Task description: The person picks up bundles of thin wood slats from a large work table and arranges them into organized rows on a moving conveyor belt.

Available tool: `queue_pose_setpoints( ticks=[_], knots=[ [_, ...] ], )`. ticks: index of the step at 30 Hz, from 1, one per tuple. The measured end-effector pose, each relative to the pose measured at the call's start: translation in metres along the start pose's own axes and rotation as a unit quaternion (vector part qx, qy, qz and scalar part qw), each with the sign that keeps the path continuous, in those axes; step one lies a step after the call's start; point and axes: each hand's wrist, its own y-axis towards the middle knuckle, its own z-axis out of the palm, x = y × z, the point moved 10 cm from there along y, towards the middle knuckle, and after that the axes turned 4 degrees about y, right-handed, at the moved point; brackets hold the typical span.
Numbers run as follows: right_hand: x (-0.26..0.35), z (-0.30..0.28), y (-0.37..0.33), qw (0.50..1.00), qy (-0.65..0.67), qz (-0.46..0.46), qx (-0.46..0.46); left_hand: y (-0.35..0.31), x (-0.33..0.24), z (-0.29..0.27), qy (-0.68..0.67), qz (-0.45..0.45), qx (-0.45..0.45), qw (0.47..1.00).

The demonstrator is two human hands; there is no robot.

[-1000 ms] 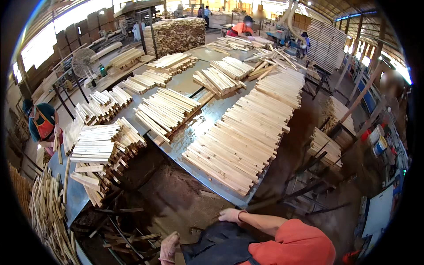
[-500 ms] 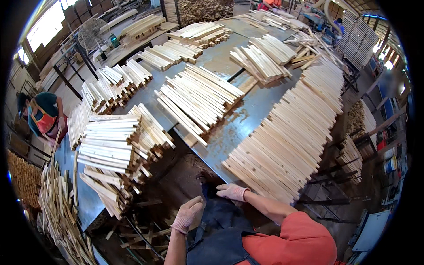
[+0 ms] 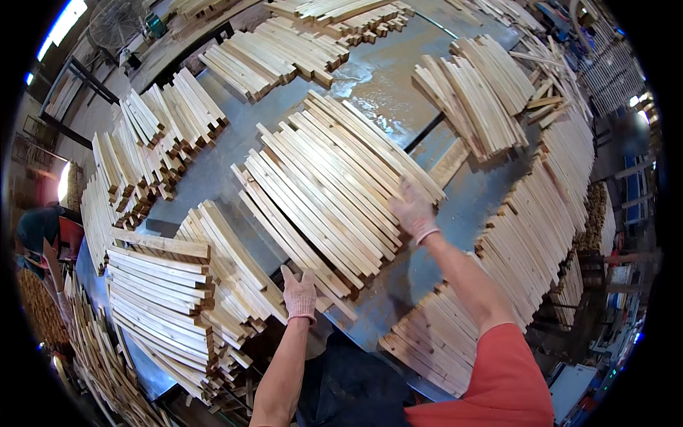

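In the middle of the metal table lies a wide stack of pale wooden strips [image 3: 324, 178], side by side with uneven ends. My right hand [image 3: 415, 210], in a light knitted glove, reaches to the near right ends of these strips; its fingers are stretched out and it appears to touch them. My left hand [image 3: 299, 293], gloved likewise, is at the stack's near left corner. Its thumb and fingers stand apart, close to the ends of the outermost strips, and nothing shows in its grasp. Whether it touches the wood I cannot tell.
A long row of strips [image 3: 526, 235] runs along the right. Stacked strips [image 3: 160, 306] stand at the near left, and more piles [image 3: 274, 57] lie farther back. A co-worker [image 3: 46, 242] bends at the left beside a heap of thin sticks [image 3: 99, 356]. Bare metal tabletop [image 3: 370, 313] shows between piles.
Both my hands have moved forward from near my body to the near ends of the middle stack. My view has come closer to the table. The co-worker at the left has bent lower.
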Motion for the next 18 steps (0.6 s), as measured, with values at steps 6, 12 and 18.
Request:
queue_pose_setpoints(
  ticks=[6, 12, 18],
  knots=[
    [-0.071, -0.034, 0.118, 0.985, -0.137, 0.086, -0.063, 0.044, -0.030, 0.027, 0.114, 0.061, 0.023, 0.991],
    [-0.059, -0.013, 0.139, 0.968, -0.157, 0.197, 0.023, 0.052, -0.053, 0.034, 0.032, 0.017, 0.055, 0.998],
    [-0.102, 0.007, 0.148, 0.943, -0.165, 0.224, 0.184, 0.066, -0.030, 0.026, -0.307, -0.012, -0.008, 0.952]
  ],
)
